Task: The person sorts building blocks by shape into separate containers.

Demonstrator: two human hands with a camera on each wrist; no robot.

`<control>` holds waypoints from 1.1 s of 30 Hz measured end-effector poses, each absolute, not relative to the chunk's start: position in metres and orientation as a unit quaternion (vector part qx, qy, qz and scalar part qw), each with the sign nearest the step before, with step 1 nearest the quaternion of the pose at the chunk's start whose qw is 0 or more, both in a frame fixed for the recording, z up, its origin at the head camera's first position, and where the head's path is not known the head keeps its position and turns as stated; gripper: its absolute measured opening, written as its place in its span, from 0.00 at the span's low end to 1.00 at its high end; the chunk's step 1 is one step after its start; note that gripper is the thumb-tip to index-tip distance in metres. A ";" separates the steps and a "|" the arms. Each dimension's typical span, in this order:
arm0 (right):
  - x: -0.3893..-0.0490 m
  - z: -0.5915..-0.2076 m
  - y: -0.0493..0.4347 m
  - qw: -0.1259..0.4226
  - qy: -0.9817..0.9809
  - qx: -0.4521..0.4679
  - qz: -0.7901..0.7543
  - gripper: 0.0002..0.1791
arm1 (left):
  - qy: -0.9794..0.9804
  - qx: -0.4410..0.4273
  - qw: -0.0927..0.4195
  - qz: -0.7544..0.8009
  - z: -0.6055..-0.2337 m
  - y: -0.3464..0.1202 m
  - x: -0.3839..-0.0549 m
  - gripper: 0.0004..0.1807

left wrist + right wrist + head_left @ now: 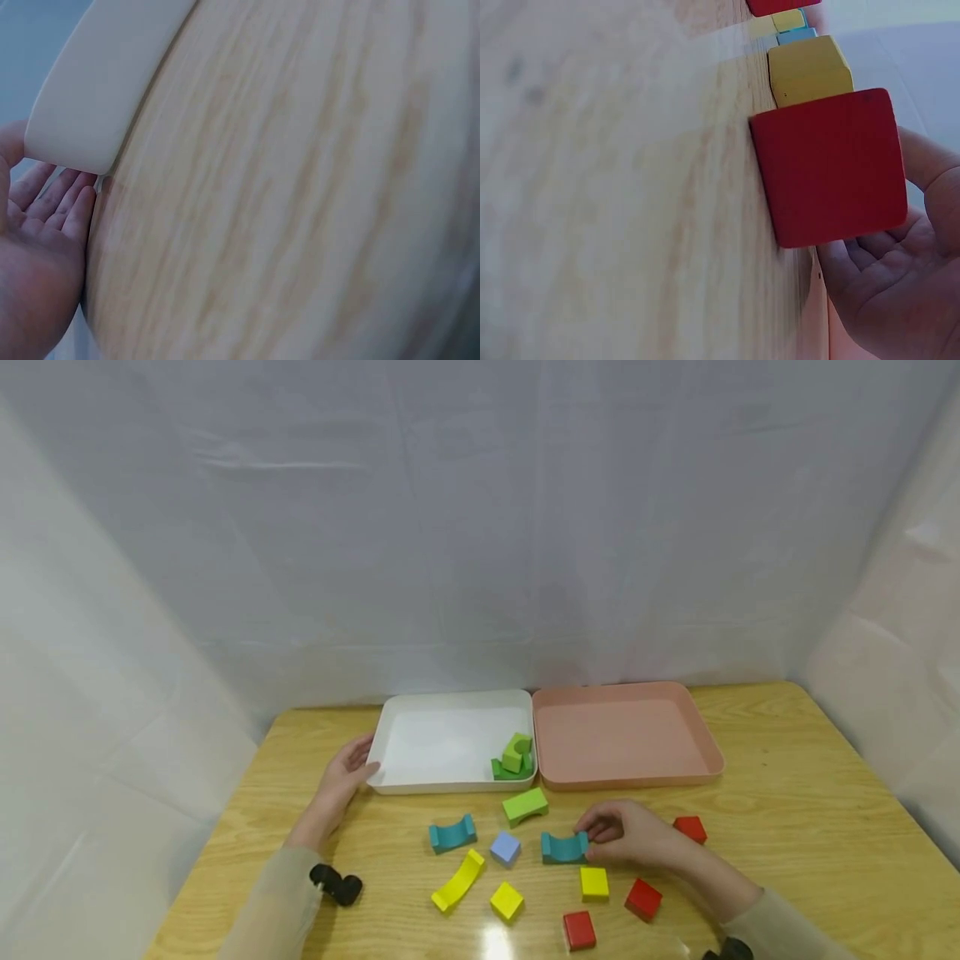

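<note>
At the left side of the white tray (pixel 442 788), my left hand (pixel 341 781) grips the edge, thumb at the rim and the other fingers along the outer side. In the left wrist view, the fingers (pixel 56 199) show beside the tray's corner. My right hand (pixel 633 837) pinches the right end of a teal arched block (pixel 564 850) with thumb and fingertips, low over the table. That grip is hidden in the right wrist view behind a red cube (pixel 832 169). Green arched blocks (pixel 516 756) lie in the tray's near right corner.
An orange-pink tray (pixel 622 739) adjoins the white one. On the wooden table (pixel 787 827) lie a light green block (pixel 526 807), another teal block (pixel 453 834), a blue cube (pixel 506 848), a yellow curved block (pixel 459 881), yellow cubes (pixel 507 902) and red cubes (pixel 643 899).
</note>
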State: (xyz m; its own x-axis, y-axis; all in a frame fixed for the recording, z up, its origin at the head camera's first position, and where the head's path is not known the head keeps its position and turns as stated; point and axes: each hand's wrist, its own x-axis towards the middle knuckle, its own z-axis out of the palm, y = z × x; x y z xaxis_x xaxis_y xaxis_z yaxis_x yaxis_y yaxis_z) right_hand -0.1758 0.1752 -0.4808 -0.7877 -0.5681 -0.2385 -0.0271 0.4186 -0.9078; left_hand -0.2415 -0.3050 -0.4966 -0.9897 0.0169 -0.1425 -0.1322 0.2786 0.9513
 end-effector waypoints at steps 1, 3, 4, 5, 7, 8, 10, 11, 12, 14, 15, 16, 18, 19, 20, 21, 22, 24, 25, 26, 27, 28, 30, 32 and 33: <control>-0.176 -0.480 0.175 0.265 0.799 -0.187 -0.506 0.17 | 0.797 -0.036 0.063 0.600 -0.496 -0.305 -0.241 0.37; -0.175 -0.479 0.175 0.259 0.800 -0.189 -0.507 0.17 | 0.795 -0.037 0.063 0.602 -0.496 -0.305 -0.241 0.37; -0.175 -0.479 0.175 0.255 0.801 -0.190 -0.507 0.16 | 0.795 -0.037 0.063 0.602 -0.496 -0.305 -0.241 0.37; -0.175 -0.478 0.175 0.251 0.802 -0.192 -0.506 0.16 | 0.795 -0.036 0.064 0.603 -0.496 -0.305 -0.241 0.37; -0.175 -0.478 0.175 0.242 0.804 -0.197 -0.505 0.16 | 0.795 -0.036 0.064 0.602 -0.496 -0.305 -0.241 0.37; -0.175 -0.479 0.175 0.238 0.805 -0.199 -0.506 0.15 | 0.795 -0.036 0.063 0.603 -0.496 -0.305 -0.241 0.37; -0.176 -0.480 0.175 0.230 0.806 -0.204 -0.505 0.15 | 0.796 -0.035 0.063 0.601 -0.496 -0.306 -0.241 0.37; -0.176 -0.480 0.176 0.228 0.807 -0.205 -0.505 0.15 | 0.796 -0.035 0.063 0.601 -0.496 -0.306 -0.241 0.37; -0.176 -0.481 0.176 0.226 0.806 -0.205 -0.506 0.15 | 0.796 -0.036 0.063 0.601 -0.496 -0.306 -0.241 0.37; -0.177 -0.482 0.176 0.226 0.806 -0.203 -0.508 0.15 | 0.796 -0.037 0.063 0.601 -0.496 -0.305 -0.241 0.37; -0.177 -0.483 0.176 0.225 0.806 -0.202 -0.509 0.15 | 0.797 -0.037 0.063 0.600 -0.496 -0.305 -0.241 0.37; -0.177 -0.483 0.176 0.225 0.805 -0.201 -0.511 0.15 | 0.797 -0.038 0.063 0.599 -0.496 -0.305 -0.241 0.37; -0.177 -0.483 0.176 0.224 0.805 -0.198 -0.512 0.15 | 0.798 -0.038 0.062 0.598 -0.496 -0.305 -0.241 0.37; -0.177 -0.483 0.176 0.224 0.805 -0.197 -0.512 0.15 | 0.798 -0.038 0.061 0.598 -0.496 -0.305 -0.241 0.37; -0.177 -0.483 0.176 0.223 0.805 -0.197 -0.512 0.16 | 0.799 -0.038 0.061 0.597 -0.496 -0.305 -0.241 0.37; -0.177 -0.483 0.176 0.223 0.805 -0.197 -0.513 0.16 | 0.799 -0.038 0.061 0.597 -0.496 -0.305 -0.241 0.37; -0.177 -0.482 0.176 0.222 0.805 -0.198 -0.513 0.16 | 0.800 -0.038 0.060 0.596 -0.496 -0.305 -0.241 0.37; -0.177 -0.483 0.176 0.219 0.806 -0.200 -0.513 0.16 | 0.799 -0.037 0.060 0.597 -0.497 -0.305 -0.241 0.36; -0.177 -0.483 0.176 0.217 0.804 -0.202 -0.515 0.16 | 0.799 -0.036 0.059 0.598 -0.497 -0.305 -0.241 0.36; -0.177 -0.483 0.176 0.215 0.803 -0.203 -0.518 0.16 | 0.799 -0.036 0.059 0.598 -0.497 -0.305 -0.241 0.36; -0.178 -0.483 0.177 0.214 0.801 -0.205 -0.520 0.16 | 0.799 -0.035 0.059 0.598 -0.497 -0.305 -0.241 0.36; -0.178 -0.483 0.177 0.212 0.800 -0.207 -0.521 0.16 | 0.798 -0.034 0.058 0.599 -0.497 -0.305 -0.241 0.37; -0.178 -0.483 0.177 0.211 0.798 -0.208 -0.524 0.16 | 0.798 -0.034 0.058 0.599 -0.498 -0.305 -0.241 0.36; -0.178 -0.483 0.176 0.211 0.798 -0.206 -0.526 0.16 | 0.799 -0.034 0.058 0.598 -0.498 -0.305 -0.241 0.37; -0.178 -0.483 0.176 0.210 0.799 -0.204 -0.526 0.16 | 0.799 -0.033 0.058 0.597 -0.498 -0.305 -0.242 0.37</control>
State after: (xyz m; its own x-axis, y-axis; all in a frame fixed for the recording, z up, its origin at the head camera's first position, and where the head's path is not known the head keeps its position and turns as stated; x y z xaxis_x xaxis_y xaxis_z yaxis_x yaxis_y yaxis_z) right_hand -0.1781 0.1762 -0.4829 -0.8284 -0.5471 -0.1205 -0.1055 0.3637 -0.9255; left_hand -0.2416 -0.3053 -0.4978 -0.9911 0.0157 -0.1319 -0.1221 0.2842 0.9510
